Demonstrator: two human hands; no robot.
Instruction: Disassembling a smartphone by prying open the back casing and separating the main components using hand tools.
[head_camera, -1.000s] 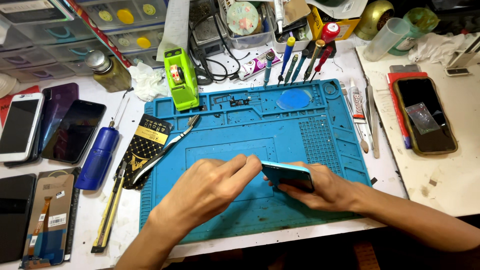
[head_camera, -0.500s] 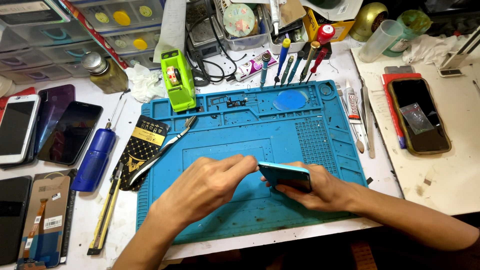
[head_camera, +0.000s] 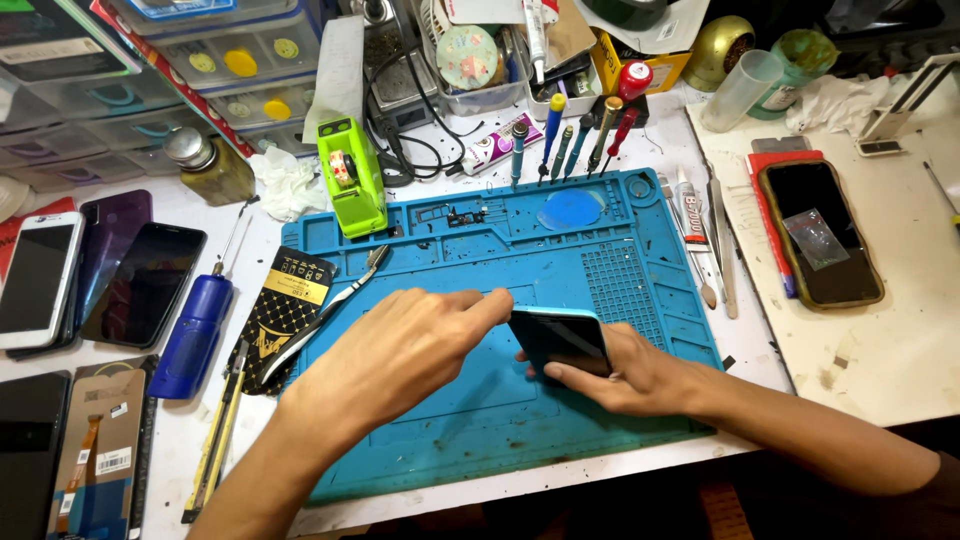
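Cluttered with tools and phones, the white bench (head_camera: 880, 350) is carrying a blue work mat (head_camera: 600, 270) at its middle, and both hands are working over the mat's near half. Nearest the camera, the right hand (head_camera: 630, 375) is lying low on the mat with its fingers wrapped under and around a dark phone with a light blue rim (head_camera: 560, 340), clamped on it and tipping it up on edge. The left hand (head_camera: 400, 350) is reaching in from the left, palm down, its fingers drawn together and pinching at the phone's upper left corner. Compared with a second ago, the phone is sitting at nearly the same place on the mat, and the left fingertips are pressing closer onto its corner. Just left of the hands, tweezers (head_camera: 330, 310) are lying beside a black and gold packet (head_camera: 285, 310). Farther back, a green tape dispenser (head_camera: 352, 180) is standing at the mat's far left corner, with screwdrivers (head_camera: 575, 135) beyond.
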